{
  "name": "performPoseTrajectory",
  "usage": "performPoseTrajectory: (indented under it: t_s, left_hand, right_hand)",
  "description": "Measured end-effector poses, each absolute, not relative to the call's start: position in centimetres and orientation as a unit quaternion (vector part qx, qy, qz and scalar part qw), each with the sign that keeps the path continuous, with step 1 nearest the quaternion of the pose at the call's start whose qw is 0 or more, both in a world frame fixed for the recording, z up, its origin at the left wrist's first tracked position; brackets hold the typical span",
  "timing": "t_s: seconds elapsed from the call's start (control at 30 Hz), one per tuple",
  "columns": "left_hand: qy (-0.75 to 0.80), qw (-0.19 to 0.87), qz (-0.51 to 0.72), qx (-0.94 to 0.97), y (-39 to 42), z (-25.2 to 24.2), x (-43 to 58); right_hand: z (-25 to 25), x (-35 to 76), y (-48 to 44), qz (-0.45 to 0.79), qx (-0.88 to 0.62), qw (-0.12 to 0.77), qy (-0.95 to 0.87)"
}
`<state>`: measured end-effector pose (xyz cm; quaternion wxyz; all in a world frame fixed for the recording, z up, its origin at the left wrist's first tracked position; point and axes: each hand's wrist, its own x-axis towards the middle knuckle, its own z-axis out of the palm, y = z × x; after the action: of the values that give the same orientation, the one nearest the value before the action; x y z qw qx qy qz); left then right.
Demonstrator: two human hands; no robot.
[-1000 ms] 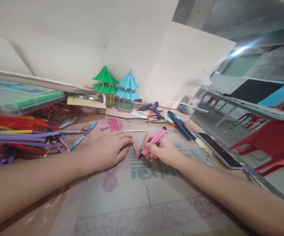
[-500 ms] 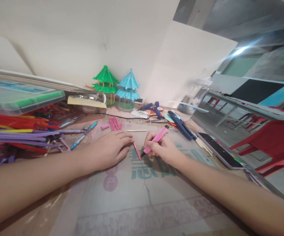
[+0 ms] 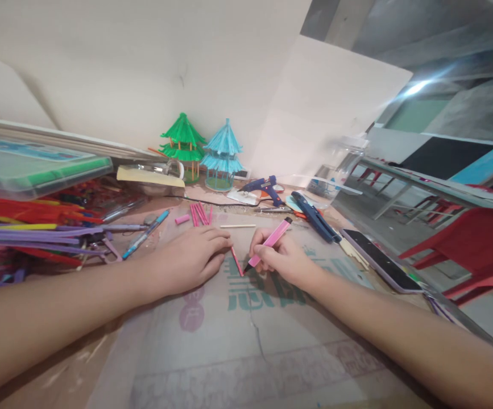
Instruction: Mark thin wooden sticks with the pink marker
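Note:
Between my hands a thin pink stick [image 3: 236, 261] slants over a printed plastic sheet [image 3: 212, 355]. The fingertips of my left hand [image 3: 199, 254] close on its far end. My right hand [image 3: 278, 255] grips a pink marker [image 3: 273, 238], whose dark tip touches or nearly touches the stick's near end. Beyond them lies a plain wooden stick [image 3: 237, 226]. Several pink sticks [image 3: 199, 214] rest behind my left hand, beside the marker's pink cap [image 3: 182, 219].
A green model pavilion [image 3: 183, 142] and a blue one [image 3: 223, 156] stand by the wall. Rightward are a glue gun [image 3: 267, 188], a utility knife [image 3: 314, 217] and a phone [image 3: 380, 260]. Leftward lie a blue pen [image 3: 146, 234], purple pipe cleaners [image 3: 37, 236] and a plastic case [image 3: 37, 165].
The marker and my right hand have shifted very slightly left at the stick's near end. My left hand keeps its place on the stick.

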<state>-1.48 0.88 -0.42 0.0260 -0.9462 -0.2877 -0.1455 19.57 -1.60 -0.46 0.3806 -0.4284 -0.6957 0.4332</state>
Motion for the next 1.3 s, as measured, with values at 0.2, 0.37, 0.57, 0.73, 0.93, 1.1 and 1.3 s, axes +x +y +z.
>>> performPoseTrajectory:
  t_s: [0.2,0.37,0.57,0.73,0.93,1.1,1.3]
  left_hand:
    - [-0.287,0.029,-0.147,-0.946,0.86,-0.45,-1.43]
    - [-0.284,0.030,-0.149,-0.947,0.90,-0.45,-1.43]
    - [-0.287,0.021,-0.149,-0.946,0.98,-0.54,-1.47]
    - [-0.283,0.023,-0.152,-0.947,1.06,-0.61,-1.51]
    - [-0.284,0.021,-0.152,-0.946,1.09,-0.63,-1.51]
    - [-0.287,0.021,-0.149,-0.946,0.95,-0.54,-1.48]
    - [-0.288,0.024,-0.150,-0.945,0.96,-0.63,-1.46]
  right_hand:
    - [-0.33,19.62,-1.72,0.435,-0.418,0.371,-0.707]
    - [-0.25,19.62,-1.77,0.435,-0.421,0.371,-0.704]
    - [-0.26,19.56,-1.79,0.439,-0.413,0.372,-0.706]
    - [-0.30,19.61,-1.76,0.436,-0.412,0.372,-0.708]
    - [-0.34,19.68,-1.80,0.438,-0.412,0.368,-0.710]
    - [-0.27,19.62,-1.81,0.443,-0.416,0.365,-0.705]
    - [-0.30,19.64,-1.76,0.450,-0.412,0.358,-0.707]
